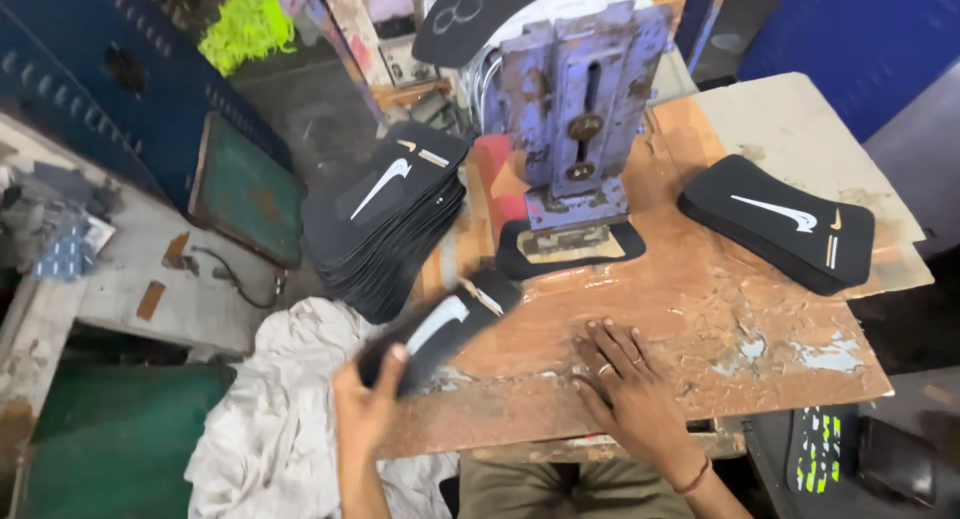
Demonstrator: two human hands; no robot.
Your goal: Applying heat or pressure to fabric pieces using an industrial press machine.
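Blurred, cut off, hidden

The black piece (440, 329) in the left hand (365, 409) is motion-blurred; both forearms leave the bottom edge; the press (580, 109) hides the black piece (570, 247) beneath it partly.

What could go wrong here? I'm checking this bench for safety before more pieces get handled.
The tall stack of black pieces leans at the table's left edge and may slide off. The left hand grips one black piece by its end only, so it could slip. The right hand lies flat on the worn table near the metal press, perhaps within pinch range.
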